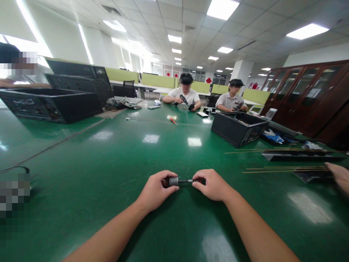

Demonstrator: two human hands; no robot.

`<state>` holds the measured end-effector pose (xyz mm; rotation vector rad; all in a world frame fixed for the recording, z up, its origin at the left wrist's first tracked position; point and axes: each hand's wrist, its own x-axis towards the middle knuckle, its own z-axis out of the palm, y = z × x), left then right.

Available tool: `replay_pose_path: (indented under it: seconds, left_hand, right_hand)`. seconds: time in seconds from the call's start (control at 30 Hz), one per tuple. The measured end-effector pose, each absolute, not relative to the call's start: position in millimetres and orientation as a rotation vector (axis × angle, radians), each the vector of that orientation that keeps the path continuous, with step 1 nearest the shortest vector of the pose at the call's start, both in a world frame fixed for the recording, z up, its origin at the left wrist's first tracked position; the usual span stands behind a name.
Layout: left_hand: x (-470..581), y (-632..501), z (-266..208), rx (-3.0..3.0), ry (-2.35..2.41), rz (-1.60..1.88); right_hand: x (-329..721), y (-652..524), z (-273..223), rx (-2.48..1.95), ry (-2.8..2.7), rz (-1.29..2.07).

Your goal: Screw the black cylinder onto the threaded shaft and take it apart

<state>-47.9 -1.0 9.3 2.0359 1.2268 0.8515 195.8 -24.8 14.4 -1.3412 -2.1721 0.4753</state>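
Note:
Just above the green table, my left hand (157, 189) is closed around the wide end of a tool with a grey cylindrical collar (173, 181) and a thin dark shaft. From the collar the shaft points right, roughly level. At its far tip, the fingers of my right hand (211, 185) are closed around a lighter end piece, with something small and dark, ridged like a coil, partly hidden between them. The palm covers whatever lies behind the collar on the left.
A black computer case (238, 127) stands at the right, another (51, 103) at the left. An orange screwdriver (173, 121) lies mid-table. Thin rods and dark metal channels (302, 155) lie at right, near another person's hand (339, 176). Two people sit opposite, one holding a power drill (183, 99).

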Motion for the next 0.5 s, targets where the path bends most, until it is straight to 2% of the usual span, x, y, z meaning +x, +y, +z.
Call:
replay_pose_path:
  seconds: [0.3,0.5]
  left_hand:
    - [-53.3,4.9,7.7,2.03,1.305,0.924]
    - [-60.0,8.9,8.0,1.561,1.2,1.081]
  right_hand:
    - [227.2,-10.9,10.7,-1.417,-1.914,0.761]
    - [233.8,4.9,-11.0,-1.497,-1.852,0.771]
